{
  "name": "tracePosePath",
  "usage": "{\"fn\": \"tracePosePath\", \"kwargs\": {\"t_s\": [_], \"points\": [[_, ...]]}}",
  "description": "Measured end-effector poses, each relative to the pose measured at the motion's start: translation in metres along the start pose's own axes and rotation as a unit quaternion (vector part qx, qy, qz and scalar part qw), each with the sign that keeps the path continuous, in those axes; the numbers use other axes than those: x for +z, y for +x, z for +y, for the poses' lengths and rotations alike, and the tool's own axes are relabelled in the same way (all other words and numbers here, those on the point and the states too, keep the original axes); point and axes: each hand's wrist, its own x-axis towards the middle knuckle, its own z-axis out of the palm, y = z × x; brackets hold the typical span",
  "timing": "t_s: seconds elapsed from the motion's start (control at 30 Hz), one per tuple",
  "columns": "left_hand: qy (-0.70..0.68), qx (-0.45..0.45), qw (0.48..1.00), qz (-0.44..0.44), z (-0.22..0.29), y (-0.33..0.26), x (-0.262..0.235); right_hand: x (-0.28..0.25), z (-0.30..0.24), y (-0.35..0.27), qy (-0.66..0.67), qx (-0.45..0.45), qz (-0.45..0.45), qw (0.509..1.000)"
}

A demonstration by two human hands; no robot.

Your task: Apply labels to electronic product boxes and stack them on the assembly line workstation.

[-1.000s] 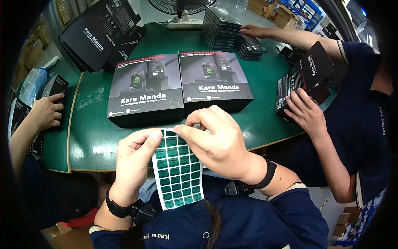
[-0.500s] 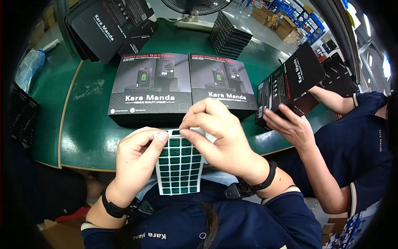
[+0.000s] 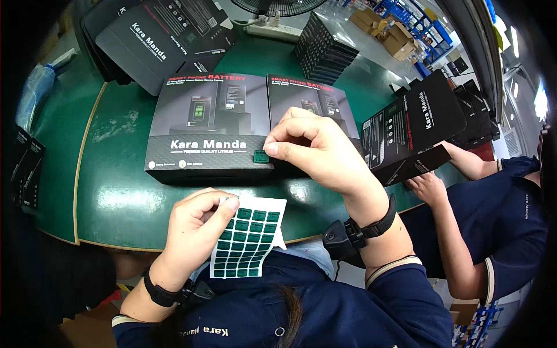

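Note:
Between thumb and fingers, my left hand pinches the upper left corner of a white sticker sheet with rows of small green labels. The sheet hangs over the table's front edge, near my body. My right hand is closed in a pinch on one small green label. That label is at the lower right corner of the left black and grey battery box; whether it touches the box fully I cannot tell. The second battery box stands close beside it, partly hidden by my right hand.
To the right a co-worker's hands are at an open black box. Flat black cartons lie at the far left, and a stack of dark boxes stands at the back. A power strip and fan are behind.
My right hand has left the sheet and moved up to the left box with a green label. The sheet hangs from my left hand alone. The co-worker's box has tilted, its flap shifting right.

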Motion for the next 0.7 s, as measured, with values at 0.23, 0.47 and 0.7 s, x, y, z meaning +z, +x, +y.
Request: {"fn": "tracePosePath", "kwargs": {"t_s": [0.23, 0.47, 0.7], "points": [[-0.006, 0.007, 1.0, -0.011, -0.0095, 0.0043, 0.0016, -0.0018, 0.0015, -0.0008, 0.003, 0.006, -0.01, 1.0], [0.026, 0.01, 1.0, -0.01, -0.0072, 0.0061, 0.0054, -0.0032, 0.0057, -0.0033, -0.002, -0.011, -0.009, 1.0], [0.033, 0.014, 0.999, -0.01, -0.0086, 0.0071, 0.0083, -0.0016, 0.0099, -0.0047, -0.024, -0.021, 0.009, 0.999]]}}
